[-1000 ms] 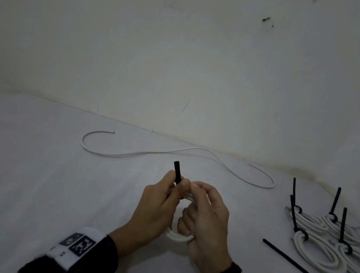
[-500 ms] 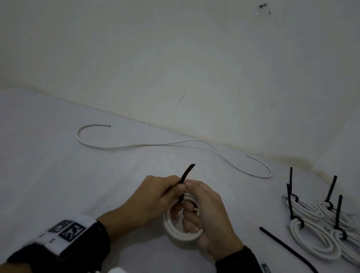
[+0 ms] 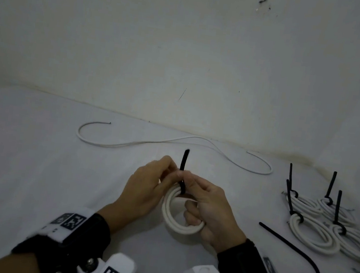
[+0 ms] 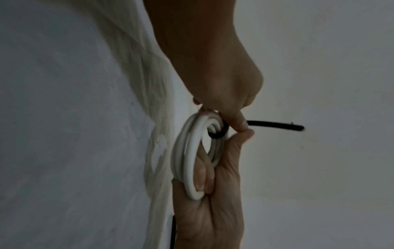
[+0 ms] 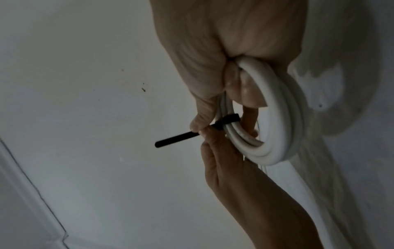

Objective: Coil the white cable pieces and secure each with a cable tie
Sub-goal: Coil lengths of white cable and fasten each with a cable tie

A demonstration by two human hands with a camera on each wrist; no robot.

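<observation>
Nearest the camera, the right hand (image 3: pixel 212 212) curls through the white cable coil (image 3: pixel 171 214) while the left hand (image 3: pixel 146 187) pinches its black cable tie (image 3: pixel 184 160), above the white table (image 3: pixel 30 173), the loose cable (image 3: pixel 126 146) farther off by the wall (image 3: pixel 187 44).

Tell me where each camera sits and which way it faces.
Head: looks forward and down at the bed sheet; left hand, right hand and both wrists show.
Left wrist: looks along the left hand at the cable coil.
Right wrist: looks along the right hand at the coil.
All three share the coil and black cable tie.
</observation>
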